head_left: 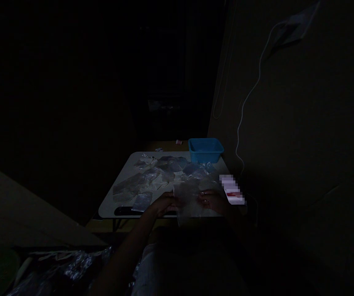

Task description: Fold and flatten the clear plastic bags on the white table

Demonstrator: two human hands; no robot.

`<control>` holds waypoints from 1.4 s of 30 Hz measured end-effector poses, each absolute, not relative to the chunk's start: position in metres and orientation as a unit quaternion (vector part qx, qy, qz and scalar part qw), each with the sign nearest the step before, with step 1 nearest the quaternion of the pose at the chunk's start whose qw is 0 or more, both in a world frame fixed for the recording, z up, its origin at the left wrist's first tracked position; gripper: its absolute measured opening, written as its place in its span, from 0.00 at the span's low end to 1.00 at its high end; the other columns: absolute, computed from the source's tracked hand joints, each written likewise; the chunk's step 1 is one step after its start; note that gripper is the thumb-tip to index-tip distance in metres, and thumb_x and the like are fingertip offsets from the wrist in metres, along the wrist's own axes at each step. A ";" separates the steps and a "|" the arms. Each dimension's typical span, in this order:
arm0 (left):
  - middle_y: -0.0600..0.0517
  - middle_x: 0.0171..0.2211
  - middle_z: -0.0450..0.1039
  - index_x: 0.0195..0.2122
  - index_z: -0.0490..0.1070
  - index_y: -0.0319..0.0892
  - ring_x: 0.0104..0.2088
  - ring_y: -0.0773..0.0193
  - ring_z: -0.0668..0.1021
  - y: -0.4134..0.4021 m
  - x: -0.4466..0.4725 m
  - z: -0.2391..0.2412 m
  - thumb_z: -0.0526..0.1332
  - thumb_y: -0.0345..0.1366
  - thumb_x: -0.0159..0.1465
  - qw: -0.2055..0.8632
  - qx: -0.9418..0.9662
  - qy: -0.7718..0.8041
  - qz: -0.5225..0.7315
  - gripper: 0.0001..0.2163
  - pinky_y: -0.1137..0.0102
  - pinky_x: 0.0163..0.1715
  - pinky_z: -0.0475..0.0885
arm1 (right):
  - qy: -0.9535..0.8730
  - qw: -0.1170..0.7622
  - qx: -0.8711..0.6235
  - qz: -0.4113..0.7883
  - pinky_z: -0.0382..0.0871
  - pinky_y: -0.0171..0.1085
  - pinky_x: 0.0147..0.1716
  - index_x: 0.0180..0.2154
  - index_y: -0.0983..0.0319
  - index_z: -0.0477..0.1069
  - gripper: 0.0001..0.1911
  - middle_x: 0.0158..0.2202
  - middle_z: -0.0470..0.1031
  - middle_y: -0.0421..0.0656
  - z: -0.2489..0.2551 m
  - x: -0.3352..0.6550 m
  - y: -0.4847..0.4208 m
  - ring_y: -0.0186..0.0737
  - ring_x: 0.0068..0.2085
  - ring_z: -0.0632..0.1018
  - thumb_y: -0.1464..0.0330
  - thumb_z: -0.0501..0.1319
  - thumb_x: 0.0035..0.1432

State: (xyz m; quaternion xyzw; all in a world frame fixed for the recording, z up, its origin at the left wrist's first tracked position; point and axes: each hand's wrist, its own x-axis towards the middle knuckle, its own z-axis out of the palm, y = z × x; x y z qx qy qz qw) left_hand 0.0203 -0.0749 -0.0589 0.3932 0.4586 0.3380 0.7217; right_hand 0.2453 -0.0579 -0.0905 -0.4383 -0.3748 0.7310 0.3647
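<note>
Between my two hands, over the front of a small white table [107,207], a clear plastic bag [189,201] is held up. My left hand [165,203] is closed on its left edge. On the opposite edge, the fingers of my right hand [209,200] pinch the same bag. Several crumpled clear plastic bags [157,174] lie spread over the tabletop beyond my hands. A smaller flat plastic bag [142,202] rests near the front edge, left of my left hand. The dim light hides finer detail.
A blue plastic basin [206,152] stands at the table's back right corner. A lit phone, its screen blurred [232,190], lies at the right edge. A white cable [241,111] hangs from a wall socket. Shiny plastic [80,265] lies low at the left.
</note>
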 end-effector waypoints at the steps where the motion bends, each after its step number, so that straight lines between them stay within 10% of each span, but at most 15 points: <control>1: 0.49 0.23 0.74 0.27 0.69 0.35 0.25 0.63 0.76 -0.074 0.021 -0.061 0.60 0.27 0.45 0.713 0.399 0.468 0.338 0.07 0.72 0.26 0.71 | -0.374 0.367 -0.440 0.730 0.67 0.44 0.38 0.29 0.64 0.68 0.06 0.27 0.75 0.42 -0.090 0.246 -0.058 0.39 0.30 0.77 0.71 0.62 0.44; 29: 0.53 0.21 0.71 0.22 0.71 0.37 0.23 0.69 0.72 -0.068 0.020 -0.065 0.62 0.32 0.43 0.680 0.463 0.420 0.382 0.05 0.75 0.25 0.66 | -0.433 0.405 -0.448 0.669 0.65 0.35 0.24 0.26 0.62 0.68 0.12 0.24 0.72 0.40 -0.106 0.248 -0.052 0.35 0.25 0.73 0.64 0.64 0.36; 36: 0.58 0.14 0.62 0.14 0.63 0.38 0.16 0.74 0.64 -0.059 0.028 -0.077 0.56 0.28 0.41 0.659 0.459 0.418 0.423 0.03 0.79 0.19 0.59 | -0.375 0.458 -0.417 0.689 0.67 0.37 0.26 0.38 0.58 0.67 0.19 0.28 0.71 0.40 -0.103 0.255 -0.046 0.37 0.27 0.74 0.61 0.61 0.40; 42: 0.58 0.24 0.68 0.34 0.67 0.42 0.19 0.74 0.67 -0.053 0.042 -0.082 0.56 0.29 0.43 0.631 0.442 0.423 0.477 0.15 0.79 0.19 0.58 | -0.459 0.477 -0.465 0.588 0.63 0.33 0.21 0.37 0.62 0.67 0.21 0.25 0.71 0.39 -0.110 0.258 -0.042 0.34 0.24 0.72 0.64 0.65 0.36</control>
